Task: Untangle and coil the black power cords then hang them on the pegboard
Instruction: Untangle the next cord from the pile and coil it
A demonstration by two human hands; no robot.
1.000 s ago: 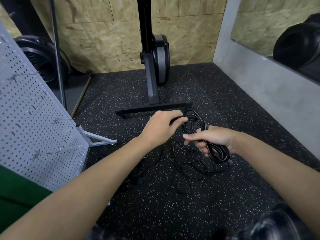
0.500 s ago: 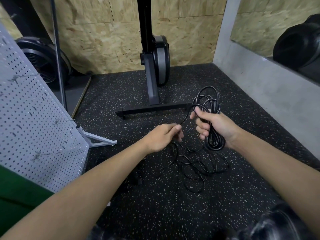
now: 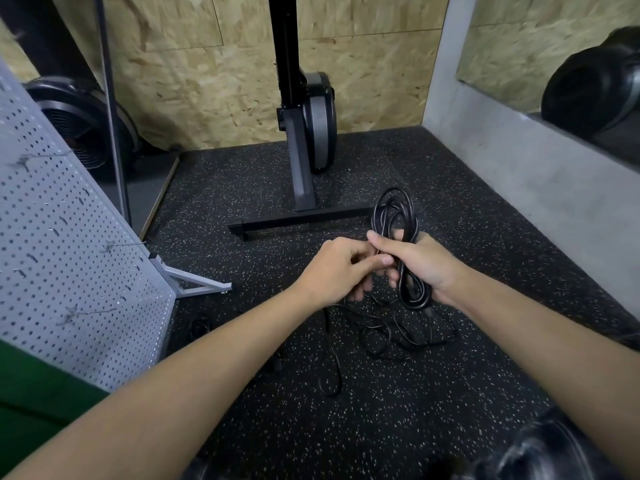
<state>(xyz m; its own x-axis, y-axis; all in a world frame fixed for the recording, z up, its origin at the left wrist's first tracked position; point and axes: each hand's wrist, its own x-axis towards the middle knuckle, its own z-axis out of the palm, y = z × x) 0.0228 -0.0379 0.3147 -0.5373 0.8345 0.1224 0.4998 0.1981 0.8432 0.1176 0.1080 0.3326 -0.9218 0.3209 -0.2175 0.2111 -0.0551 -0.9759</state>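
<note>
Coiling step, head view. My right hand (image 3: 420,268) grips the coil (image 3: 414,296) across its middle. The fingers wrap round the bundled turns, and loops stand above the fist and hang below it. My left hand (image 3: 339,271) lies curled just beside it, thumb laid toward the right-hand fingers. Whether a strand sits in that pinch I cannot tell, as the cord is hidden there. Loose cord (image 3: 388,337) lies in tangled bends on the floor (image 3: 346,427) directly under both hands, with a further loop (image 3: 332,379) nearer me. The pegboard (image 3: 69,254) stands leaning at my left, its hooks (image 3: 114,244) bare, well apart from the coil.

Judgement: coiling is part done and nothing hangs yet. The next move calls for the left hand to draw up a free length without snagging the tangle, then lay it as one more even turn into the right-hand grip.
</note>
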